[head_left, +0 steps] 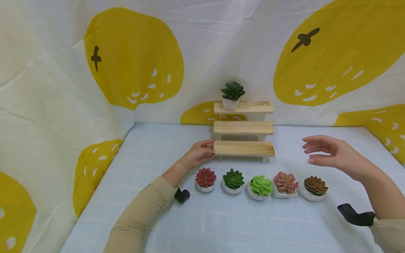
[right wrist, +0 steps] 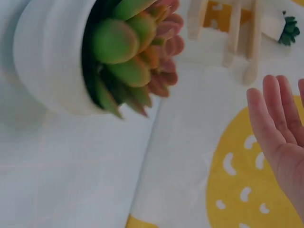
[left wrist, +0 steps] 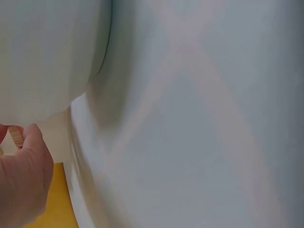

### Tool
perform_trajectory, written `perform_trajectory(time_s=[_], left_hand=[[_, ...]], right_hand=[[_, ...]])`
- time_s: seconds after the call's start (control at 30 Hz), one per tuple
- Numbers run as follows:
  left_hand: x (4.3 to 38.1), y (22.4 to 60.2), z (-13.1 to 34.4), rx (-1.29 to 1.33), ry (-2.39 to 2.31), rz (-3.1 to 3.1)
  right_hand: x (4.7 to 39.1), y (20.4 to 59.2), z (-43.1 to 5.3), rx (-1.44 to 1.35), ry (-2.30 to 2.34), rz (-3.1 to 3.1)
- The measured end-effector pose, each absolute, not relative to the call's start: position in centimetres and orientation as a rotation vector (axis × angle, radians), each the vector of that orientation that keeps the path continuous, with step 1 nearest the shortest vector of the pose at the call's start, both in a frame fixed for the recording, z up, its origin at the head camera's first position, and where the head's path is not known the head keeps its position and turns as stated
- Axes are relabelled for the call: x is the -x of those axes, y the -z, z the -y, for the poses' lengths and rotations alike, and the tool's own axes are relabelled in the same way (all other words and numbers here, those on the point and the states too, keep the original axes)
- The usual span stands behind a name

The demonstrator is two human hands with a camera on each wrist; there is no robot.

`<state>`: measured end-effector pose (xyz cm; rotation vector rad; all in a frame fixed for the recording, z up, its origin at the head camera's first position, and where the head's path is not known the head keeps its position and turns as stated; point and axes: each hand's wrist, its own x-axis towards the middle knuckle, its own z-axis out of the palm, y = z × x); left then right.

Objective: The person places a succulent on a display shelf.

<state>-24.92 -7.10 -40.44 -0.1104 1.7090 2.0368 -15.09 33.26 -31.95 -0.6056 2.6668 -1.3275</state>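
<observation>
A three-tier wooden display stand (head_left: 243, 148) stands at the back of the table. My left hand (head_left: 199, 153) pinches the left end of its lowest tier; in the left wrist view a sliver of pale wood (left wrist: 16, 136) shows between thumb and finger. On the top tier, toward the left, sits a dark green succulent (head_left: 233, 92) in a white pot. My right hand (head_left: 336, 154) hovers right of the stand, fingers loosely extended, holding nothing. Nearest below it is a brown succulent (head_left: 315, 185) in a round white pot, which looms large in the right wrist view.
In front of the stand, a row of potted succulents spans the table: red (head_left: 205, 177), dark green (head_left: 233, 179), bright green (head_left: 261, 185) and pink (head_left: 285, 182). A white cloth with yellow fruit shapes (head_left: 136, 56) hangs behind. Pale checked cloth (head_left: 221, 225) covers the table.
</observation>
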Motion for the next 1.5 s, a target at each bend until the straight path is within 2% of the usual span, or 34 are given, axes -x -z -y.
perform_trajectory(time_s=[0.33, 0.83, 1.5], left_hand=[[24.8, 40.3, 7.0, 0.128, -2.031, -1.716], [24.9, 40.4, 7.0, 0.153, -2.043, -1.698], [25.1, 40.4, 6.9, 0.166, -2.039, -1.703]], right_hand=[[15.0, 35.0, -36.6, 0.468, 1.296, -2.683], [14.3, 38.1, -39.1, 0.28, 1.214, -2.633], [12.9, 39.8, -40.3, 0.506, 1.38, -2.249]])
